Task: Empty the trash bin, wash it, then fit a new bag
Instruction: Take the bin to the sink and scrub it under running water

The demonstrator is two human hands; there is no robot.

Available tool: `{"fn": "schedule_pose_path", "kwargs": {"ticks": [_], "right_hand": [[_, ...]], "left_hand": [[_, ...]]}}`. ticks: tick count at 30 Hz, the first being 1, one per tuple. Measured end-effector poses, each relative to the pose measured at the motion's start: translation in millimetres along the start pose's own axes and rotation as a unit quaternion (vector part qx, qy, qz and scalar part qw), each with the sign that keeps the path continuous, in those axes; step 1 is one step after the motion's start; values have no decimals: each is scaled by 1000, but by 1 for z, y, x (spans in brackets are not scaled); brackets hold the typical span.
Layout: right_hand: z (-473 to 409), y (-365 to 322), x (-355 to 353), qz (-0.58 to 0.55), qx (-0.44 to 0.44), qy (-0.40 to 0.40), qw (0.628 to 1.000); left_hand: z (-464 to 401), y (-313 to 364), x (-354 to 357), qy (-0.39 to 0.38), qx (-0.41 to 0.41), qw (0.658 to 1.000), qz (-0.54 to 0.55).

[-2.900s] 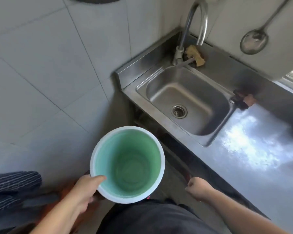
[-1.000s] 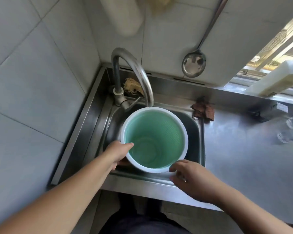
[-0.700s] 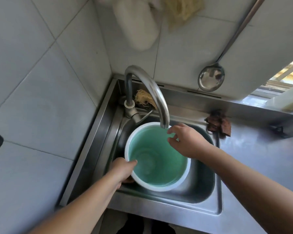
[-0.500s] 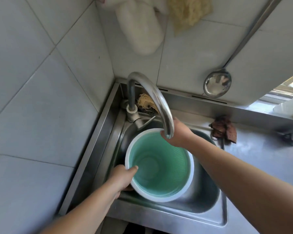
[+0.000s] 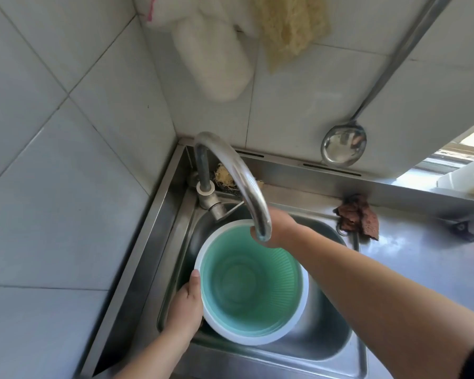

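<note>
Left hand (image 5: 185,307): gripping the near-left rim of the bin, thumb hooking over it.
Bin (image 5: 257,321): sitting upright in the sink (image 5: 337,348), empty and dry-looking.
Right hand (image 5: 278,228): reaching behind the faucet (image 5: 238,176) spout; grip hidden, cannot tell.
Progress: emptying appears done; washing just starting, no water running; bagging remaining.

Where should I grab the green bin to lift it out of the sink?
Probably by the white rim of the bin, coming from above on its free right side. It stands upright and open in the sink, and the left hand already holds the left rim.
</note>
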State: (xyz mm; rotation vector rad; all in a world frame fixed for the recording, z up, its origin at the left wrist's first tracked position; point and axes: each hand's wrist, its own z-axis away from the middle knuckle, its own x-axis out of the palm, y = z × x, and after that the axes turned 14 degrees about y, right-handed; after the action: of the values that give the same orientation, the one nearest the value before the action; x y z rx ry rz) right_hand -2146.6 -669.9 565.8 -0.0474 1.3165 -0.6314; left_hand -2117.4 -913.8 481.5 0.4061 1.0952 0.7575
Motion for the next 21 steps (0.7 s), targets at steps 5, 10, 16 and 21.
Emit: {"fn": "schedule_pose_path", "kwargs": {"ticks": [5, 10, 16, 21], "right_hand": [[1, 9, 12, 8, 22, -12, 1000], [1, 18, 24, 30, 14, -26, 999], [-2, 25, 30, 43, -4, -35, 998], [-4, 30, 36, 37, 3, -31, 999]], "left_hand": [[-2, -2, 2, -4, -31, 998, 63], [-7, -5, 5, -11, -41, 995, 88], [-10, -6, 5, -22, -48, 995, 83], [-7, -5, 5, 8, -18, 998, 55]]}}
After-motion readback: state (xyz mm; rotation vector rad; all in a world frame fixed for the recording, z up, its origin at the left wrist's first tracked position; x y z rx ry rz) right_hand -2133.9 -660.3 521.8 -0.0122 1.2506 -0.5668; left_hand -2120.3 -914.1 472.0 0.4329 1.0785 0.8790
